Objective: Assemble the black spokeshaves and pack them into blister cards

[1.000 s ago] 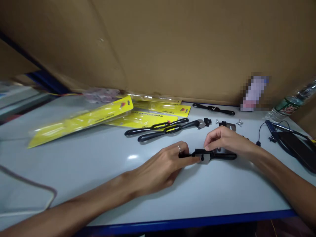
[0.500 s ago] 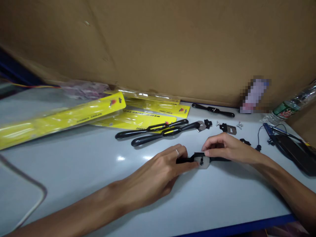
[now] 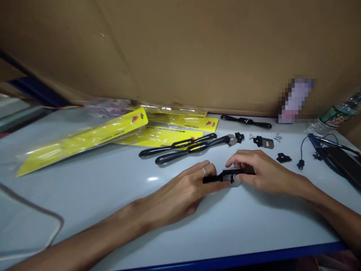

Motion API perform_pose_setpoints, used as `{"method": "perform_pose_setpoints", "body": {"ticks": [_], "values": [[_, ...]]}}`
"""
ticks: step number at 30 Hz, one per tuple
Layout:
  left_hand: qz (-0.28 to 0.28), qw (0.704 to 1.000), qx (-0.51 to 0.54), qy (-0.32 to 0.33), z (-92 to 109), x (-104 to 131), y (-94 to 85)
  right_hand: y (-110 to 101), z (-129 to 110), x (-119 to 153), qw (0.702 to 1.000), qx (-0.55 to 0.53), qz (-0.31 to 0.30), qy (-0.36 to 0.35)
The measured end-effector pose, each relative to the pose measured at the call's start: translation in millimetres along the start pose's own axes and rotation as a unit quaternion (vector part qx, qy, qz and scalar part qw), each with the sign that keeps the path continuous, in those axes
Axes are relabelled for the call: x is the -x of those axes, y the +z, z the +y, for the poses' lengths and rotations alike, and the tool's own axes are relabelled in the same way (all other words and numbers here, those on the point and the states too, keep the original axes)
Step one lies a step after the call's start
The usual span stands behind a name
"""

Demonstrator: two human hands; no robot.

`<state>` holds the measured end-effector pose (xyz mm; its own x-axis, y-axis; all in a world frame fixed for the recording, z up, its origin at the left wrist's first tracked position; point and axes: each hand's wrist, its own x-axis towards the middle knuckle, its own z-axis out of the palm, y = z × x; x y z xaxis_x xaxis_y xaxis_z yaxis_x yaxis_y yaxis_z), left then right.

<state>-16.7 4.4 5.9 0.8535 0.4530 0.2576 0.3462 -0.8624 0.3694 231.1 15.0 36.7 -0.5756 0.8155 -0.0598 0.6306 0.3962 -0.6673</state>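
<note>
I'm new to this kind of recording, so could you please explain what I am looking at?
There is no machine here, only a person's two bare hands. The view comes from a camera worn on the head, looking forward and down. The left hand and right hand hold a black tool, with a metal blade at its middle. On the table beyond are yellow packs, three similar tools, small loose parts and a bottle.
</note>
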Motion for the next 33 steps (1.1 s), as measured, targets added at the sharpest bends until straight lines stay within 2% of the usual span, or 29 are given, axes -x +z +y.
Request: {"method": "perform_pose_setpoints", "body": {"ticks": [3, 7, 12, 18, 27, 33], "values": [[0.0, 1.0, -0.002, -0.001, -1, -1, -0.6, 0, 1, 2, 0.999, 0.034, -0.003, -0.039], [0.007, 1.0, 0.008, -0.006, -3, -1, 0.9, 0, 3, 3, 0.997, 0.048, -0.022, -0.053], [0.029, 0.999, 0.01, -0.009, -6, 0, 3.6, 0, 4, 1, 0.998, 0.054, -0.01, -0.042], [0.043, 0.998, -0.048, 0.003, -10, -1, 5.1, 2, 2, -3, 0.999, 0.052, 0.016, -0.003], [0.051, 0.996, -0.072, -0.003, -12, -4, 8.3, 2, 5, -4, 0.996, 0.075, 0.031, -0.029], [0.059, 0.997, -0.048, -0.027, -14, -5, 10.1, 2, 14, -9, 0.998, 0.023, 0.039, -0.032]]}}
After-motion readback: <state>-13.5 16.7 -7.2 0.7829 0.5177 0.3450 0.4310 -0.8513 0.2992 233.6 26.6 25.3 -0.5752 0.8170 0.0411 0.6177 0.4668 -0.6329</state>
